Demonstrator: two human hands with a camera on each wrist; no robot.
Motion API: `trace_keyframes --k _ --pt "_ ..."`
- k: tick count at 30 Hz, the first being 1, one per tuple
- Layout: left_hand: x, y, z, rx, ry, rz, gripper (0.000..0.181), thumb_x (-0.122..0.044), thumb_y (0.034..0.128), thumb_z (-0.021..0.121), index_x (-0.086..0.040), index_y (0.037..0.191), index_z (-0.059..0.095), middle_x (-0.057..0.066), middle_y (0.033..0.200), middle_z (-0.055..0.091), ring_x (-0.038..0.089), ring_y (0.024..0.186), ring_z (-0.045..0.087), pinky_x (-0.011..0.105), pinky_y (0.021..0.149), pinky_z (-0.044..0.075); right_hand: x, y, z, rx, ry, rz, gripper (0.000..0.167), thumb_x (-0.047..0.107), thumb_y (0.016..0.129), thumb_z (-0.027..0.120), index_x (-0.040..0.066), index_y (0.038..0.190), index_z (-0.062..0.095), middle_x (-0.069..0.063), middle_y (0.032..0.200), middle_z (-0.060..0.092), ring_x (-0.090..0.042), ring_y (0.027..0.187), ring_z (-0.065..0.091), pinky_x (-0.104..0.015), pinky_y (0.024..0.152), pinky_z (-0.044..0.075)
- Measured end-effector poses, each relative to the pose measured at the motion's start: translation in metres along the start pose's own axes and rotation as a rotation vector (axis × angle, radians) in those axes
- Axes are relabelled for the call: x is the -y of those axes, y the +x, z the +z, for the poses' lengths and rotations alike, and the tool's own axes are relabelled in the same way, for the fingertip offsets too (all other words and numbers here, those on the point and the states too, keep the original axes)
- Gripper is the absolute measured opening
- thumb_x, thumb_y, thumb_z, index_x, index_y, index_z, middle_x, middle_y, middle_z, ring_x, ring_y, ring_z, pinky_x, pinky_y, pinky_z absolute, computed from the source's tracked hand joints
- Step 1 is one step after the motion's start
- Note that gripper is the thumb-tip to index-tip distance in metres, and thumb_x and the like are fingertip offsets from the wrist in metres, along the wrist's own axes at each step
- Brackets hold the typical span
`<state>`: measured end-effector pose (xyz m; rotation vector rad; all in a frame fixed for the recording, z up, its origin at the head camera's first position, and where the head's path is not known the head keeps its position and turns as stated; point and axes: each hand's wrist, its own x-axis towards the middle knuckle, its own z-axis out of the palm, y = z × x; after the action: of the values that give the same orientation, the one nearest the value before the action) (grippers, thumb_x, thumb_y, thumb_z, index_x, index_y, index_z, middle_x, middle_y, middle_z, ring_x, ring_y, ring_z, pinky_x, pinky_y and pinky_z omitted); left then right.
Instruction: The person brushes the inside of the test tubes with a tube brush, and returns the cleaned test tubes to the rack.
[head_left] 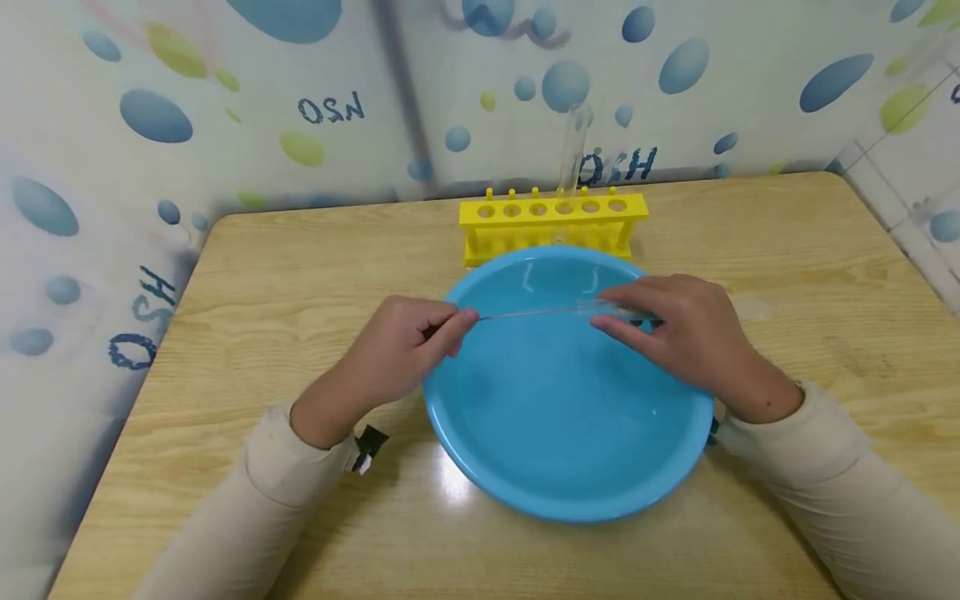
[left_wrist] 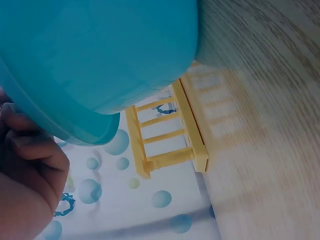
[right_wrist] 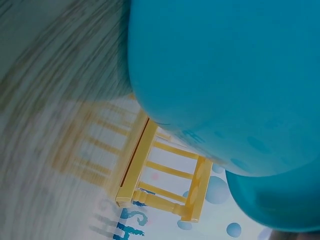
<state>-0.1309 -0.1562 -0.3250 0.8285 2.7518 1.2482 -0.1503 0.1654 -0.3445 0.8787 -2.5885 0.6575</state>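
Over the round blue plastic basin (head_left: 555, 417), the left hand (head_left: 408, 350) pinches a thin metallic-looking wire (head_left: 525, 313) while the right hand (head_left: 686, 333) clamps its fingers round a clear cylindrical tube (head_left: 592, 307), presumably keeping both aligned.

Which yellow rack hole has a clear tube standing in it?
The fourth hole from the left in the head view: the clear tube rises from it, and the other five holes in the yellow rack hold none.
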Motion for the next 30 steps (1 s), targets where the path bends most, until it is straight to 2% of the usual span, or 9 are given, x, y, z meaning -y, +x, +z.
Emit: trace_keyframes --k 3,5,12,16,20,22,24,30 --pt "0.000 0.000 0.001 -0.034 0.049 0.035 0.034 -0.019 0.1005 0.061 -0.011 0.068 0.060 -0.005 0.057 0.047 0.009 0.051 0.039 0.022 0.048 0.034 0.000 0.001 0.000 -0.005 -0.003 -0.005 0.032 0.025 0.078 0.086 0.013 0.106 0.078 -0.005 0.090 0.077 -0.019 0.073 0.070 -0.038 0.060 0.054" --pt "0.001 0.001 0.002 -0.038 0.059 0.033 0.032 -0.020 0.1007 0.061 -0.009 0.070 0.062 -0.004 0.058 0.049 0.010 0.052 0.040 0.022 0.049 0.035 0.000 0.001 0.000 -0.009 -0.005 -0.009 0.032 0.025 0.078 0.086 0.013 0.106 0.078 -0.005 0.090 0.077 -0.019 0.073 0.070 -0.038 0.060 0.054" --pt "0.003 0.001 0.004 -0.002 0.010 -0.002 0.035 -0.022 0.1035 0.056 -0.011 0.071 0.065 -0.004 0.059 0.051 0.011 0.055 0.045 0.024 0.052 0.041 -0.001 -0.001 0.000 0.006 -0.006 -0.011 0.031 0.025 0.079 0.085 0.013 0.107 0.078 -0.005 0.090 0.077 -0.018 0.073 0.070 -0.036 0.061 0.054" --pt "0.004 0.003 0.005 0.001 0.020 0.018 0.040 -0.022 0.1040 0.055 -0.013 0.066 0.063 -0.005 0.057 0.052 0.010 0.053 0.045 0.023 0.051 0.041 -0.002 -0.001 0.000 0.004 -0.010 -0.026 0.033 0.025 0.077 0.087 0.012 0.107 0.078 -0.006 0.089 0.077 -0.020 0.073 0.071 -0.037 0.060 0.054" --pt "0.004 0.003 0.005 0.015 0.072 0.056 0.037 -0.021 0.1022 0.059 -0.015 0.066 0.063 -0.006 0.056 0.051 0.008 0.051 0.040 0.022 0.049 0.036 -0.002 -0.001 -0.001 0.019 -0.007 -0.016 0.033 0.026 0.079 0.086 0.012 0.107 0.078 -0.007 0.090 0.077 -0.021 0.073 0.071 -0.038 0.060 0.055" --pt "0.006 0.002 0.005 0.022 0.111 0.092 0.034 -0.019 0.1007 0.061 -0.014 0.067 0.064 -0.006 0.056 0.051 0.006 0.050 0.038 0.021 0.048 0.034 -0.003 -0.002 0.000 0.031 0.003 -0.010 0.032 0.027 0.080 0.085 0.012 0.107 0.078 -0.006 0.090 0.077 -0.020 0.075 0.072 -0.038 0.061 0.056" --pt "0.008 0.001 0.005 0.010 0.164 0.154 0.031 -0.018 0.0982 0.065 -0.014 0.068 0.064 -0.006 0.057 0.053 0.005 0.051 0.038 0.020 0.048 0.035 -0.003 -0.003 0.001 0.042 0.008 -0.009 0.031 0.027 0.080 0.084 0.012 0.107 0.077 -0.005 0.090 0.078 -0.020 0.075 0.072 -0.038 0.061 0.056" --pt "0.011 0.000 0.001 -0.109 0.324 0.374 0.023 -0.017 0.0880 0.076 -0.011 0.070 0.065 -0.003 0.060 0.059 0.006 0.054 0.051 0.020 0.052 0.044 -0.005 -0.002 0.001 0.045 0.014 -0.020 0.032 0.027 0.081 0.084 0.012 0.108 0.077 -0.005 0.093 0.078 -0.020 0.078 0.074 -0.037 0.062 0.057"
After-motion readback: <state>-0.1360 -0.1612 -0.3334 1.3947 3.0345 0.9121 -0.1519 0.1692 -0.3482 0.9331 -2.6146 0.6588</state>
